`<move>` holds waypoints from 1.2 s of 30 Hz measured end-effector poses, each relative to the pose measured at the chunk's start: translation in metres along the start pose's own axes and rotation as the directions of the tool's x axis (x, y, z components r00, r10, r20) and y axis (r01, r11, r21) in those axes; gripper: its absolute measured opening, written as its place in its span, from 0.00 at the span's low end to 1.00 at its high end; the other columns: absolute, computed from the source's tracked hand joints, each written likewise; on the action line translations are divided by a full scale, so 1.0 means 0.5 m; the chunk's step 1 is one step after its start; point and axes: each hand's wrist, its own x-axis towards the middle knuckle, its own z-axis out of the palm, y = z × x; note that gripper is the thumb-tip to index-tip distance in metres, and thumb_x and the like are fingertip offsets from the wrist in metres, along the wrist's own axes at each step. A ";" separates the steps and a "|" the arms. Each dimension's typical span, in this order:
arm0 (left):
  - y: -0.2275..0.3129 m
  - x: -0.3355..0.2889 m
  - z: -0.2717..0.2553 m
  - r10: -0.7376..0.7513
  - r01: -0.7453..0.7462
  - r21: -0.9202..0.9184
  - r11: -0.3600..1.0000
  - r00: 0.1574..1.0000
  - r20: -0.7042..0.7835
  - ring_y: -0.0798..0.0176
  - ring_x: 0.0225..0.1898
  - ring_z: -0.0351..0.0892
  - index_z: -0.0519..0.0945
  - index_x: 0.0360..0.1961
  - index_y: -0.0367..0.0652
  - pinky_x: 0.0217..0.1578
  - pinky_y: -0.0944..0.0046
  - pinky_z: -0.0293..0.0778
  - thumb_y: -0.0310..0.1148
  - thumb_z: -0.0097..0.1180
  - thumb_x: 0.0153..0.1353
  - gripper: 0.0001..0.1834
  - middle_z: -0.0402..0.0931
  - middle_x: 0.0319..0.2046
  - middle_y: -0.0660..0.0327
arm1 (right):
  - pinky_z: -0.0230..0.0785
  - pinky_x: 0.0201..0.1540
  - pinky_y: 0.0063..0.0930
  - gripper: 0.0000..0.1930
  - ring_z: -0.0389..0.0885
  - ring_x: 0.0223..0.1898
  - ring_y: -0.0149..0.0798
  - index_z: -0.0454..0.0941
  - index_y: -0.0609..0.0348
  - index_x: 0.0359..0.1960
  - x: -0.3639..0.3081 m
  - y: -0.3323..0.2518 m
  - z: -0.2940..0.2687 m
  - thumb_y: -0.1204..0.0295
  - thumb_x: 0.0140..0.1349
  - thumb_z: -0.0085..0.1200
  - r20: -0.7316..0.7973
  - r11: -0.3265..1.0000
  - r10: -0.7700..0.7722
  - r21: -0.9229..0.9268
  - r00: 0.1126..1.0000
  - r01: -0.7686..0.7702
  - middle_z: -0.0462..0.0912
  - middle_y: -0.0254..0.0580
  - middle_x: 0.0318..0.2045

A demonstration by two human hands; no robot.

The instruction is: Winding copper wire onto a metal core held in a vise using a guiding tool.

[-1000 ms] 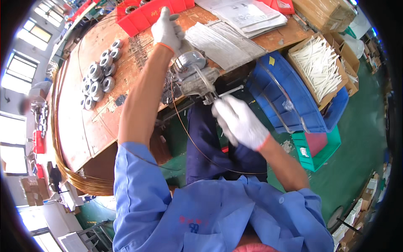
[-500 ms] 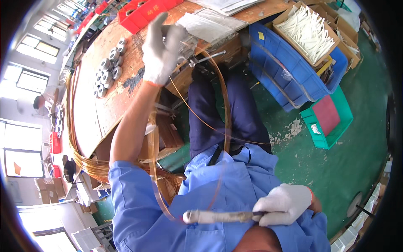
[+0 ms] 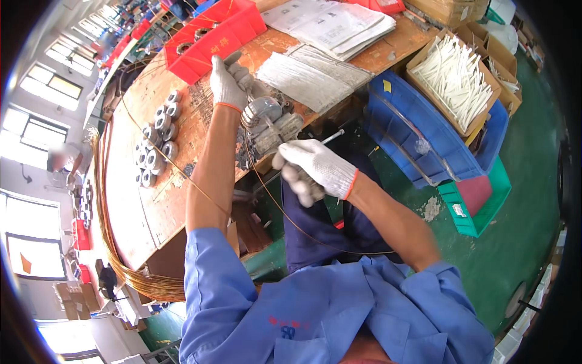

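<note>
Grey metal winding fixture [image 3: 270,124] at wooden workbench [image 3: 163,200] edge. Gloved left hand [image 3: 229,82] clamped on its top. Gloved right hand [image 3: 315,170] closed around copper wire [image 3: 285,215], just beside fixture. Blue bin [image 3: 418,142] nearby.

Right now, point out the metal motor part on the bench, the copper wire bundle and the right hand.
Metal motor part [image 3: 267,121], head view, on its rounded housing.
Copper wire bundle [image 3: 115,242], head view, on the looped strands.
Right hand [image 3: 315,170], head view, on the glove's back.

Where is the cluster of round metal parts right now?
In the head view, the round metal parts lie on the wooden bench, on the person's left, beyond the left hand.
</note>
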 end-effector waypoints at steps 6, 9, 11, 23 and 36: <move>0.242 -0.015 0.012 0.161 -0.170 0.339 0.925 0.985 0.056 0.68 0.19 0.60 0.77 0.33 0.36 0.20 0.65 0.59 0.56 0.51 0.77 0.29 0.62 0.18 0.68 | 0.65 0.17 0.27 0.17 0.70 0.14 0.28 0.75 0.57 0.37 -0.396 0.172 0.018 0.60 0.80 0.42 -0.071 0.909 0.349 -0.216 0.934 -0.356 0.73 0.32 0.22; 0.325 -0.009 0.007 0.191 -0.183 0.123 0.975 0.980 -0.057 0.53 0.24 0.71 0.74 0.27 0.36 0.33 0.49 0.76 0.57 0.48 0.77 0.32 0.67 0.19 0.56 | 0.63 0.16 0.25 0.16 0.69 0.14 0.26 0.74 0.59 0.38 -0.475 0.218 -0.012 0.61 0.81 0.41 -0.249 0.978 0.199 -0.011 0.948 -0.209 0.70 0.31 0.21; 0.316 -0.006 0.005 0.200 -0.190 0.110 0.976 0.975 -0.094 0.46 0.26 0.71 0.73 0.28 0.34 0.39 0.39 0.79 0.61 0.41 0.78 0.37 0.69 0.19 0.49 | 0.61 0.14 0.23 0.17 0.68 0.13 0.24 0.73 0.60 0.38 -0.460 0.235 -0.035 0.62 0.82 0.39 -0.211 0.989 0.148 0.037 0.966 -0.143 0.66 0.28 0.19; 0.087 0.070 -0.086 -0.089 0.065 -0.151 0.986 0.983 -0.158 0.68 0.16 0.45 0.74 0.51 0.30 0.18 0.64 0.48 0.71 0.21 0.76 0.48 0.47 0.17 0.70 | 0.62 0.12 0.26 0.20 0.68 0.14 0.26 0.76 0.59 0.43 -0.022 0.031 0.009 0.54 0.82 0.43 0.014 0.909 -0.025 0.417 1.000 0.017 0.72 0.30 0.23; 0.321 -0.118 0.022 0.212 -0.120 0.307 0.944 0.934 -0.288 0.38 0.57 0.73 0.55 0.71 0.29 0.64 0.37 0.70 0.63 0.58 0.68 0.51 0.71 0.55 0.38 | 0.55 0.14 0.26 0.17 0.64 0.10 0.25 0.72 0.62 0.36 -0.347 0.048 0.007 0.62 0.81 0.43 -0.059 0.993 0.103 -0.053 0.993 -0.106 0.70 0.30 0.16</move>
